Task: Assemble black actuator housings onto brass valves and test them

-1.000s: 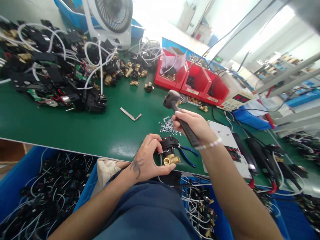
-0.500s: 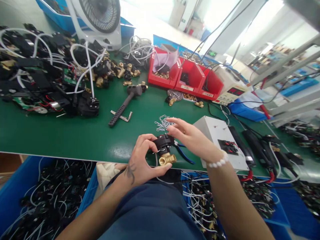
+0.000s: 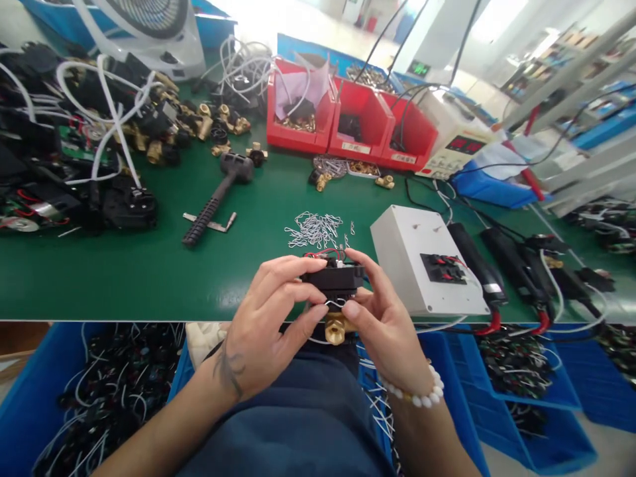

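A black valve unit (image 3: 335, 278) with a brass fitting (image 3: 334, 330) at its lower end is held between both hands at the table's front edge. Red wires show on its top. My left hand (image 3: 278, 311) grips its left side, fingertips on the black housing and thumb near a thin wire clip (image 3: 336, 303). My right hand (image 3: 385, 324) closes around the right side, its thumb at the clip's right end. Just beyond the unit lies a pile of silver wire clips (image 3: 318, 229) on the green table (image 3: 248, 265).
A black hammer (image 3: 213, 202) lies over a metal key at left. Valve assemblies with white cables (image 3: 106, 149) crowd the far left. Red bins (image 3: 303, 136) stand behind the clips. A grey box (image 3: 427, 265) and black tools (image 3: 479, 265) sit at right.
My right hand has come down from above the clips to the unit and closed on it. The unit has turned, its brass opening now facing me. The camera view has shifted.
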Available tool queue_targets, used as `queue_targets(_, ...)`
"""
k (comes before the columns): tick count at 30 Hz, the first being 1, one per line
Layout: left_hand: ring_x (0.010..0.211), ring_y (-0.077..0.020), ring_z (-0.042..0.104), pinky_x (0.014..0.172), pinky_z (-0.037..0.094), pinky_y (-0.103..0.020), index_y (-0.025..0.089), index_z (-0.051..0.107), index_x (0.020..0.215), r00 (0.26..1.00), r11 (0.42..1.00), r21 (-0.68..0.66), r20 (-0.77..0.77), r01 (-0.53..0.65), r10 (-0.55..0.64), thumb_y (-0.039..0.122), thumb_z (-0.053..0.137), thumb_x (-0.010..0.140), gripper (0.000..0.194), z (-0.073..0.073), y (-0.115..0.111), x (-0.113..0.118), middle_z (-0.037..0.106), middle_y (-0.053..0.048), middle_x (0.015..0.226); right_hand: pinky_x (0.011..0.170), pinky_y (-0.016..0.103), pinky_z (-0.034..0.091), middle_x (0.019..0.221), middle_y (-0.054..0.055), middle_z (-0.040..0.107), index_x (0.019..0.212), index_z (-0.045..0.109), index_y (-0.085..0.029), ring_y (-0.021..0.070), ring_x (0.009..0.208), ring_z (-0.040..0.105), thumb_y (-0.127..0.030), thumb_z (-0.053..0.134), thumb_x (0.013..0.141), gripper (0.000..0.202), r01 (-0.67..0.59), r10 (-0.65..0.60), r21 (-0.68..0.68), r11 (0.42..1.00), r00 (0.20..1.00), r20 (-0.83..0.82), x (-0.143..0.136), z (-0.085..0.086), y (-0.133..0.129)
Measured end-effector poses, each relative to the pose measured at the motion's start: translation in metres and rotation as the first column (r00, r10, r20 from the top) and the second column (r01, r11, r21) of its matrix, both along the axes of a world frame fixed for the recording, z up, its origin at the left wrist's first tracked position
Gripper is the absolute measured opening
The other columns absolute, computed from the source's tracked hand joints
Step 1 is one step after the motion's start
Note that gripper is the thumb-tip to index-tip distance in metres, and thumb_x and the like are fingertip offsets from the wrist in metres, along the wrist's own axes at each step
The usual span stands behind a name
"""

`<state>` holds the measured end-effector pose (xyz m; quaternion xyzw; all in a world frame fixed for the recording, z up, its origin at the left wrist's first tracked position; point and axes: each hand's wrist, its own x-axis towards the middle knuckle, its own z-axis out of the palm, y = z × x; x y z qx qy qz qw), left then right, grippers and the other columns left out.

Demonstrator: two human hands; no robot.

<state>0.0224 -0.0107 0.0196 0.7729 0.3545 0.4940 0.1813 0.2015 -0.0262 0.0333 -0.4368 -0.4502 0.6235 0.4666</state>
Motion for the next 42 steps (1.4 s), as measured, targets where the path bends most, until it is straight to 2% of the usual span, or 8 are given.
queue_targets(10, 0.112, -0.0187, 0.060, 0.103, 0.047, -0.036, 0.026, 0.060, 0.094, 0.999, 0.999, -0.013, 0.030, -0.043, 0.043, 0.011, 0.066, 0.087, 0.018, 0.003, -0.004, 0.016, 0.069, -0.002, 0.115, 0.083, 0.038, 0.061, 0.124, 0.007, 0.066, 0.135, 0.040, -0.035, 0.0254, 0.108, 0.068, -0.048, 0.073, 0.083, 0.063, 0.084, -0.084, -0.035, 0.996, 0.996, 0.000, 0.002, -0.008, -0.006)
queue_targets(14, 0.129, -0.0228, 0.052, 0.112, 0.042, -0.042, 0.029, 0.058, 0.115, 0.932, 0.959, -0.284, 0.351, 0.013, 0.091, 0.023, 0.070, 0.086, 0.032, -0.005, -0.004, 0.023, 0.059, -0.003, 0.135, 0.079, 0.038, 0.062, 0.122, 0.007, 0.067, 0.136, 0.036, -0.035, 0.0255, 0.106, 0.069, -0.051, 0.073, 0.082, 0.067, 0.095, -0.098, -0.051, 0.994, 0.994, -0.050, -0.001, -0.009, -0.006)
queue_targets(16, 0.132, -0.0274, 0.052, 0.108, 0.045, -0.044, 0.026, 0.056, 0.126, 0.830, 0.793, -0.549, 0.548, 0.264, 0.103, 0.040, 0.068, 0.088, 0.042, -0.008, -0.002, 0.026, 0.057, -0.007, 0.140, 0.078, 0.038, 0.062, 0.121, 0.007, 0.067, 0.136, 0.036, -0.035, 0.0247, 0.103, 0.070, -0.053, 0.072, 0.082, 0.068, 0.098, -0.100, -0.048, 0.994, 0.994, -0.050, -0.001, -0.007, -0.005)
queue_targets(19, 0.121, -0.0321, 0.061, 0.091, 0.055, -0.041, 0.017, 0.060, 0.125, 0.697, 0.364, -0.689, 0.704, 0.627, 0.132, 0.054, 0.064, 0.089, 0.053, -0.009, 0.004, 0.029, 0.065, -0.014, 0.130, 0.082, 0.035, 0.062, 0.115, 0.006, 0.071, 0.133, 0.041, -0.031, 0.0216, 0.098, 0.072, -0.045, 0.077, 0.080, 0.066, 0.005, -0.003, -0.060, 0.998, 0.999, 0.042, 0.008, 0.004, 0.002)
queue_targets(21, 0.114, -0.0325, 0.065, 0.080, 0.058, -0.036, 0.014, 0.062, 0.122, 0.649, 0.283, -0.680, 0.732, 0.676, 0.209, 0.053, 0.069, 0.086, 0.053, -0.008, 0.005, 0.032, 0.068, -0.016, 0.124, 0.086, 0.033, 0.061, 0.114, 0.007, 0.072, 0.134, 0.043, -0.027, 0.0200, 0.100, 0.072, -0.038, 0.078, 0.081, 0.064, -0.124, 0.137, -0.091, 0.988, 0.979, 0.149, 0.019, 0.016, 0.009)
queue_targets(25, 0.107, -0.0307, 0.068, 0.078, 0.060, -0.036, 0.012, 0.062, 0.121, 0.600, 0.329, -0.665, 0.747, 0.671, 0.286, 0.051, 0.072, 0.084, 0.054, -0.003, 0.001, 0.038, 0.070, -0.016, 0.120, 0.089, 0.033, 0.061, 0.115, 0.007, 0.071, 0.138, 0.043, -0.025, 0.0196, 0.105, 0.071, -0.036, 0.073, 0.086, 0.062, -0.277, 0.303, -0.147, 0.950, 0.929, 0.210, 0.033, 0.035, 0.021)
queue_targets(32, 0.104, -0.0294, 0.070, 0.081, 0.062, -0.038, 0.017, 0.063, 0.121, 0.655, 0.454, -0.694, 0.705, 0.558, 0.271, 0.054, 0.071, 0.084, 0.053, 0.000, -0.007, 0.033, 0.070, -0.012, 0.119, 0.076, 0.026, 0.063, 0.095, 0.000, 0.074, 0.123, 0.054, -0.028, 0.0150, 0.082, 0.072, -0.038, 0.083, 0.076, 0.056, -0.126, 0.139, -0.100, 0.987, 0.982, 0.127, 0.020, 0.026, 0.017)
queue_targets(42, 0.100, -0.0271, 0.071, 0.083, 0.063, -0.038, 0.016, 0.063, 0.118, 0.656, 0.482, -0.701, 0.695, 0.526, 0.295, 0.055, 0.072, 0.083, 0.053, 0.004, -0.010, 0.030, 0.071, -0.010, 0.113, 0.073, 0.026, 0.063, 0.087, -0.002, 0.072, 0.119, 0.057, -0.027, 0.0138, 0.075, 0.071, -0.035, 0.087, 0.071, 0.057, -0.163, 0.170, -0.154, 0.974, 0.985, 0.035, 0.016, 0.025, 0.019)
